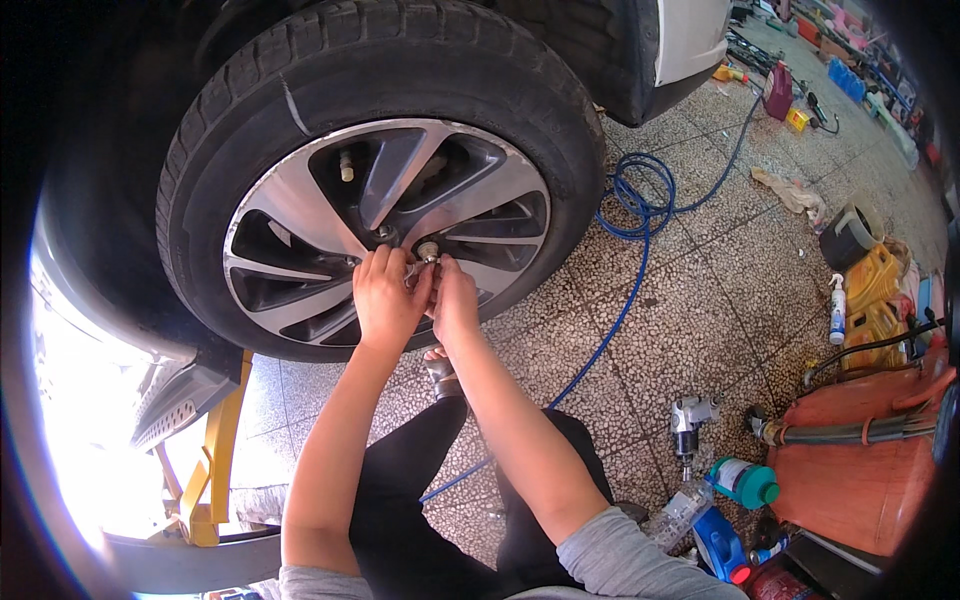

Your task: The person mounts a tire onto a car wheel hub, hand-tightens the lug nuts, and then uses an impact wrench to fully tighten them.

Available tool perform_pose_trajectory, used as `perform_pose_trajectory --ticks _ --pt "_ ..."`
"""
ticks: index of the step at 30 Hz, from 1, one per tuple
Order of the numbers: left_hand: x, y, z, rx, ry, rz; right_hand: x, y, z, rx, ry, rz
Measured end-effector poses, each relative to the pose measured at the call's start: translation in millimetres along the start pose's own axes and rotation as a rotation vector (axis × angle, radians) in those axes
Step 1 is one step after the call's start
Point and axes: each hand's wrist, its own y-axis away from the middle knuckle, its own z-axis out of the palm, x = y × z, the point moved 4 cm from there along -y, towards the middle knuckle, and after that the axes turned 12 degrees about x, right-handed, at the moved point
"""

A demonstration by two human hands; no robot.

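Note:
A car wheel (400, 225) stands in front of me, its black tyre (540, 110) around a silver and dark grey spoked rim. Both hands are together at the hub, just below its centre. My left hand (388, 295) is closed, fingertips pinched at a lower wheel bolt position. From the other side my right hand (455, 298) meets it, thumb and fingers pressed together. A small round metal piece, like a wheel nut or socket (428, 251), shows right above the fingertips. Whatever lies between the fingers is mostly hidden. Another wheel nut (384, 233) sits in the hub nearby.
A blue air hose (640, 270) coils on the speckled floor to the right and runs under my leg. An air impact wrench (690, 425) stands beside a green-capped bottle (745, 482) and an orange-red container (850, 460). A yellow lift support (215, 460) is at left.

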Motion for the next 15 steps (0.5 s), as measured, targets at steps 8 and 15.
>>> perform_pose_trajectory --ticks 8,15 --pt "0.1 -0.9 1.5 0.003 0.004 0.006 2.6 2.2 1.4 -0.051 -0.066 -0.033" --pt "-5.7 3.7 1.6 -0.021 0.037 0.028 19.3 -14.2 1.8 0.049 0.354 -0.157"
